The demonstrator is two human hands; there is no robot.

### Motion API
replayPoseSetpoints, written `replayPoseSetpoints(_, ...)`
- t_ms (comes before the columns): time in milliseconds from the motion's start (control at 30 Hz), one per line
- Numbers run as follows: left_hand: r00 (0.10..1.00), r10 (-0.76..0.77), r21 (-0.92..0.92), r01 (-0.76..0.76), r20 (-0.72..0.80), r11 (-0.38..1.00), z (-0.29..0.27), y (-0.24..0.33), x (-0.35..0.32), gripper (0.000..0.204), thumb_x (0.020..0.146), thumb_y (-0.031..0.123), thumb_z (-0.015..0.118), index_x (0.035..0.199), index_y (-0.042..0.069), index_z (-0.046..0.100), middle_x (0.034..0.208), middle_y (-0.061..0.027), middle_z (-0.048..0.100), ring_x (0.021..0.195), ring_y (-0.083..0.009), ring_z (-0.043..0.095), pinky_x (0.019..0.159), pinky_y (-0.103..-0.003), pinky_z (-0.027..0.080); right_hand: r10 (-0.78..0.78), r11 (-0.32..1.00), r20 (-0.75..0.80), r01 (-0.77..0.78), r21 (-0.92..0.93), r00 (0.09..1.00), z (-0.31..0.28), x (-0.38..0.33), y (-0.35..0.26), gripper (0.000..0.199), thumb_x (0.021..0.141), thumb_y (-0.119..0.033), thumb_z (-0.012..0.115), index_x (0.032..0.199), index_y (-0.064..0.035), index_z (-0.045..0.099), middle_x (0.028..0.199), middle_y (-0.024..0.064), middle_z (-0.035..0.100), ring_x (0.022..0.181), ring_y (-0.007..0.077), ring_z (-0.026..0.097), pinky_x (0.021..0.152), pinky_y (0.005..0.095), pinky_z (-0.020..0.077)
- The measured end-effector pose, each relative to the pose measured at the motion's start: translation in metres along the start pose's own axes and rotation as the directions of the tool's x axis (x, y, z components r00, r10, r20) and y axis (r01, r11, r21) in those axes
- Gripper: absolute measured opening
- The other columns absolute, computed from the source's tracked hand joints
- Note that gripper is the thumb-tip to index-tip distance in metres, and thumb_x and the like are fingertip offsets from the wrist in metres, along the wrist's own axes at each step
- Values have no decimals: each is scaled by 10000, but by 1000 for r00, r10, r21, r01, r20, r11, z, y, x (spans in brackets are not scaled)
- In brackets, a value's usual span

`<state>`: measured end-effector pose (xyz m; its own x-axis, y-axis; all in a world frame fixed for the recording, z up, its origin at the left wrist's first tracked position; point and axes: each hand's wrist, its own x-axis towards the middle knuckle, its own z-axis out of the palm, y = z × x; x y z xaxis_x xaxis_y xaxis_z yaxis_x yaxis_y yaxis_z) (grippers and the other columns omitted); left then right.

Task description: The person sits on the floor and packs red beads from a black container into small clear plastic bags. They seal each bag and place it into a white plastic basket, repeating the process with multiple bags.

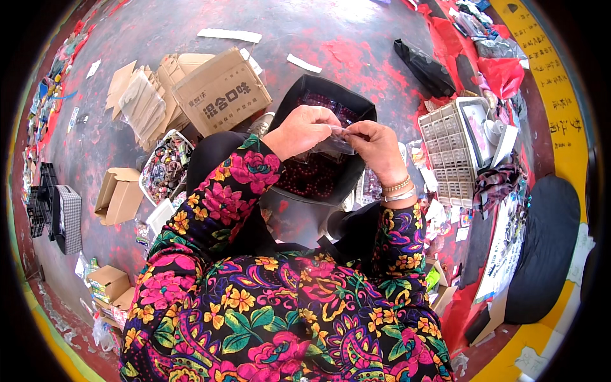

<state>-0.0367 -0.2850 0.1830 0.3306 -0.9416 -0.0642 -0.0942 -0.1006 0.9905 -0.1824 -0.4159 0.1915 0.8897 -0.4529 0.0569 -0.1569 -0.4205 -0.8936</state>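
Note:
Both my hands meet above a black plastic bin (285,105) and pinch the edge of a small clear plastic bag (336,145). My left hand (307,129) is closed on the bag's edge from the left. From the right, my right hand (377,148) grips the same edge between thumb and fingers; two bracelets (398,191) circle that wrist. The bag hangs below the fingers, and its contents are hard to make out. Dark red beads (308,178) lie in the bin beneath, with packed clear bags of similar beads (331,109) at its far end.
Left of the bin stand a cardboard box (223,92), flattened cardboard (143,108) and a white basket of small mixed items (168,162). An open carton (119,196) sits nearer. To the right are a pale plastic crate (447,153) and a black bag (423,67). Paper scraps litter the floor.

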Motion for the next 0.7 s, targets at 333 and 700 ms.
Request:
replayPoseSetpoints(333,915,357,633,-164,-188,756,11,-1,2,138,719,69,545,813,46,644,798,-114,623,799,-266,577,714,-342,463,-277,945,-39,265,-191,960,7,4,-12,119,715,-40,610,825,-37,656,709,107,575,687,275,586,615,326,467)
replayPoseSetpoints(700,864,420,650,-152,-279,744,13,-5,4,201,709,-5,538,879,42,636,855,-141,632,815,-295,603,731,-370,481,-426,818,-120,325,-475,897,13,8,-15,87,717,-36,619,798,-55,645,735,90,593,743,276,582,667,351,476)
